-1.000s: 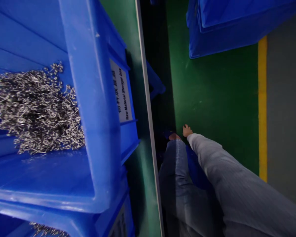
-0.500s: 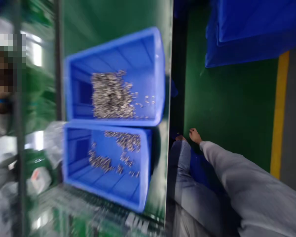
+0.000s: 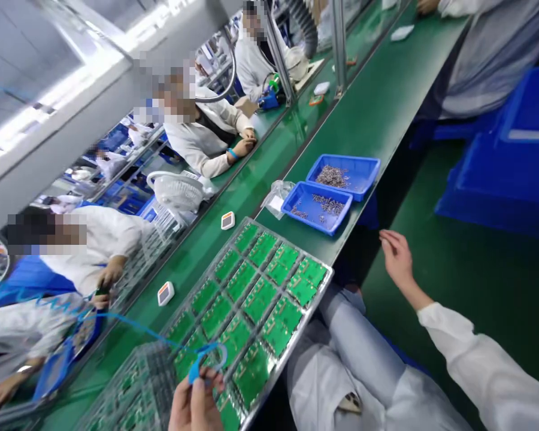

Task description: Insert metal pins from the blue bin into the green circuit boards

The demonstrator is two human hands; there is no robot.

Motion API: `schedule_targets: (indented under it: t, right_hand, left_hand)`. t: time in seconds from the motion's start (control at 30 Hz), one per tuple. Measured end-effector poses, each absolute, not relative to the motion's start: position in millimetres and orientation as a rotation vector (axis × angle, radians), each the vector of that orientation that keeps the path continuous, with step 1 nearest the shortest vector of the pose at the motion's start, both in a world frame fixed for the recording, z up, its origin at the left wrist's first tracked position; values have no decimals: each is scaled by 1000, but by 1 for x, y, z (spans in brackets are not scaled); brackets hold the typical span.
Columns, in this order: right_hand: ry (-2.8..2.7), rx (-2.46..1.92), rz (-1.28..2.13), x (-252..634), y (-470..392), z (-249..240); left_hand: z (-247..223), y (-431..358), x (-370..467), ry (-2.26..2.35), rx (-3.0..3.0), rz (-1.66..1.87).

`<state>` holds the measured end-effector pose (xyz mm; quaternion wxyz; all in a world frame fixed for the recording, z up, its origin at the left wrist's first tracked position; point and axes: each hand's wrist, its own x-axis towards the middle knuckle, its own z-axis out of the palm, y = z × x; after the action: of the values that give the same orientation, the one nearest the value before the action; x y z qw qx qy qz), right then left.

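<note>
The left hand is closed in a pinch on a blue wrist strap, gripping it between the thumb and fingers at the near edge of the scene. The strap's loop sticks out just beyond the fingertips, toward the far right, and a thin blue cord runs from it to the left, coiling farther along. Hand and strap appear in front of a tray of green circuit boards; whether the strap touches the boards I cannot tell.

The right hand is well apart from the strap, to the right, past the edge of the bench and above the green floor. It is loosely open, its fingers close together and slightly bent, with nothing visible in it.

On the bench, beyond the tray, two blue bins sit side by side: the near bin and the far bin, both with small metal pieces inside. A clear plastic bag lies just left of them. Left of the tray of boards is a stack of trays. Across the bench, co-workers in white sit along the far left.
</note>
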<state>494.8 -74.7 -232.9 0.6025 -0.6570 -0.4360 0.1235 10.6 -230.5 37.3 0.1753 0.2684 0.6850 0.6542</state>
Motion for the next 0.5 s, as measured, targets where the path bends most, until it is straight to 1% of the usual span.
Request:
schedule_targets:
  t: [0.1,0.17,0.2,0.3,0.4,0.5]
  right_hand:
    - [-1275,-1311,121,485,-53,-122]
    - [-1500,-1213,126,473,-34,-71]
    - [-1583,-1209,122,467,-24,-55]
    - [-1778,-1286,86,457,8,-36]
    - [-1905,-1333,109,453,27,-39]
    - [-1852,-1277,140,454,28,-49]
  left_hand:
    - [26,-235,24,1792,823,1865]
    - [23,-238,40,1721,905,1847]
    - [23,-241,47,1692,935,1835]
    - [23,-250,60,1634,983,1780]
    - [24,-257,62,1623,1007,1737]
    - [25,-259,61,1650,999,1744]
